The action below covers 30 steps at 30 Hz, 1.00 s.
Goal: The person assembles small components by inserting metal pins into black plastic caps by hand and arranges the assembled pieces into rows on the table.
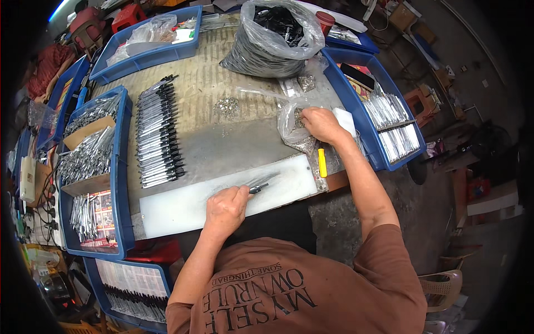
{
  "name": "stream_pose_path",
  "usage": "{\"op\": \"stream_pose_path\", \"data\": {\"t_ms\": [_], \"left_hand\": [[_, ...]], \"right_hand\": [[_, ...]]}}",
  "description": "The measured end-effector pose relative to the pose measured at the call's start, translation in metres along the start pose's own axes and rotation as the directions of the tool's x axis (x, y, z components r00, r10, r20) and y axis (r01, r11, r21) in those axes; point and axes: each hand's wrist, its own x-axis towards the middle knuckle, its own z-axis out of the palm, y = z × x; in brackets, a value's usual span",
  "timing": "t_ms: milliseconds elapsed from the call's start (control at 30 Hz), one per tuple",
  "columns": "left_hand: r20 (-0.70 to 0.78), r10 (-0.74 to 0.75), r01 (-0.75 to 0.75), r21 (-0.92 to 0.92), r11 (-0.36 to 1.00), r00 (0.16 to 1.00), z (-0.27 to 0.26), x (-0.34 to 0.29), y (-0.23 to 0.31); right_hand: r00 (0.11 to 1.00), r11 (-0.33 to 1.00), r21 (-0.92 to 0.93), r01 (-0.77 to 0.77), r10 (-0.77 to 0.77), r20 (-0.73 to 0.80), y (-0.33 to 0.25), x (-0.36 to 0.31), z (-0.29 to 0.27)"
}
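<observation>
My left hand (227, 210) is closed around a pen, its dark end (259, 188) poking out past the fingers, just above a long white board (167, 214). My right hand (322, 123) reaches into a clear plastic bag (287, 127) of small metal parts. Its fingers are bent together at the bag's mouth, and what they pinch is too small to tell. A yellow-handled tool (322, 163) lies below that bag. To the left of the board, a long row of silver and black pens (158, 133) lies side by side on the table.
Blue trays of pens and metal barrels stand on the left (125, 183) and right (374, 161). A large plastic sack of black parts (261, 64) is at the back, beside a red cup (325, 21). Loose small parts (227, 107) lie mid-table. A phone (357, 77) rests on the right tray.
</observation>
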Motion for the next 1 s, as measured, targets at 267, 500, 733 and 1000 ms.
{"op": "stream_pose_path", "data": {"t_ms": [267, 500, 733, 1000], "left_hand": [[-0.011, 0.02, -0.019, 0.005, 1.0, 1.0, 0.002, 0.0, -0.001], [-0.031, 0.024, -0.024, 0.004, 1.0, 0.999, 0.002, 0.0, 0.0], [-0.01, 0.01, -0.01, 0.006, 1.0, 1.0, 0.002, -0.003, -0.002], [-0.022, 0.008, -0.009, -0.027, 1.0, 1.0, 0.002, 0.0, -0.002]], "right_hand": [[0.996, 0.978, 0.206, -0.041, 0.057, -0.072, 0.008, -0.003, 0.001], [0.987, 0.915, 0.376, -0.147, 0.162, -0.007, 0.004, -0.01, -0.011], [0.983, 0.717, 0.672, -0.185, 0.128, 0.135, -0.024, -0.029, -0.016], [0.986, 0.965, 0.262, 0.019, -0.062, 0.157, -0.061, -0.064, 0.004]]}}
